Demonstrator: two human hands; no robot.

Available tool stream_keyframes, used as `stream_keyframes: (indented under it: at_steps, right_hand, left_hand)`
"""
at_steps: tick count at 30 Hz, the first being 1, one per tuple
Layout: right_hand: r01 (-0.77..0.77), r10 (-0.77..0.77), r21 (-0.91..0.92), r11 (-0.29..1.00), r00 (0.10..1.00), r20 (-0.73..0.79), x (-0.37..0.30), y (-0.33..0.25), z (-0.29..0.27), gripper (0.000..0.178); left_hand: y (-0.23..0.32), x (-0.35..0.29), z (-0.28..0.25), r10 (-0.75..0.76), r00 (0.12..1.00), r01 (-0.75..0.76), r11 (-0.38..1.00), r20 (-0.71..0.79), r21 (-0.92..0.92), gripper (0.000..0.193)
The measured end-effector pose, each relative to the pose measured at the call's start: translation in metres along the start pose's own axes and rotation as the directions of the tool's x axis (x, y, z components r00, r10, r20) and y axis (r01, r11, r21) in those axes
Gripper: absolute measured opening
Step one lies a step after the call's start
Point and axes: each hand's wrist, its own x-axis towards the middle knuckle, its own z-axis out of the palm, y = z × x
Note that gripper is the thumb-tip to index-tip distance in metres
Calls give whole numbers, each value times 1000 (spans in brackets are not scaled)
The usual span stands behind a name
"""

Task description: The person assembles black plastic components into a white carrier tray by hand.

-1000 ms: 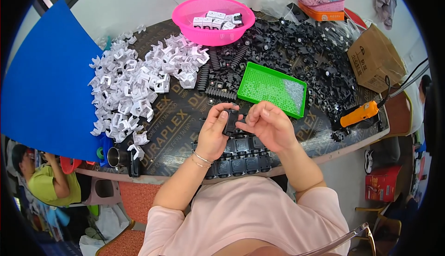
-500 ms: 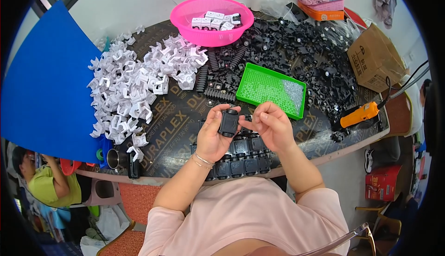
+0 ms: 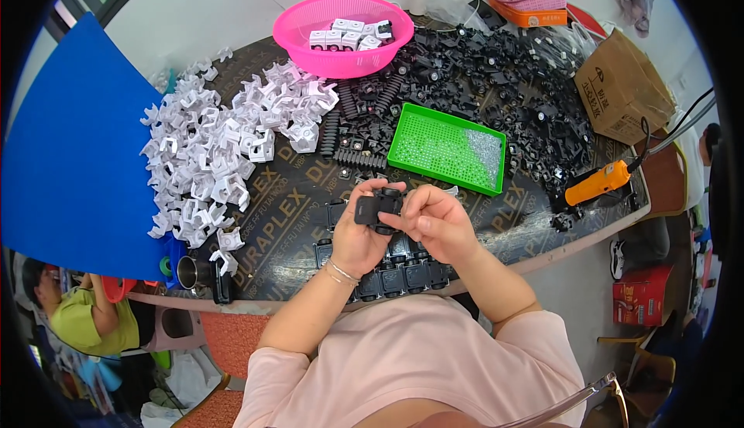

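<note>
Your left hand (image 3: pixel 358 230) and right hand (image 3: pixel 435 222) meet above the near edge of the worktop (image 3: pixel 294 219), both pinching a small black plastic part (image 3: pixel 377 207) between their fingertips. A row of black parts (image 3: pixel 395 273) lies just below, with the green tray (image 3: pixel 447 149) beyond.

At frame centre the small part (image 3: pixel 377 209) looks like matt black plastic. The basket (image 3: pixel 344 36) at upper centre is glossy pink plastic mesh; the tray (image 3: pixel 434 137) right of centre is bright green plastic, finely perforated. The heap (image 3: pixel 225 149) at left — white, smooth moulded plastic. The tabletop (image 3: pixel 298 195) is dark, printed plywood with a slight sheen; the box (image 3: pixel 624 87) at upper right — plain brown cardboard.
</note>
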Motion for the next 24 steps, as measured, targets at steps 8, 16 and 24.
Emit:
stream_keyframes:
  at_steps: [8,16,24]
  right_hand:
    - [118,-233,-989,-87,963,136,6,-23,9,69]
    - [-52,-99,-971,-232,995,-29,22,-61,-27,73]
    - [-205,75,-918,-340,967,-243,-8,-41,-55,71]
  left_hand:
    - [-4,3,6,-5,997,14,994,-83,109,34]
    - [9,38,1,-76,983,163,790,-169,592,40]
    - [-20,60,-9,-120,980,175,153,-157,973,44]
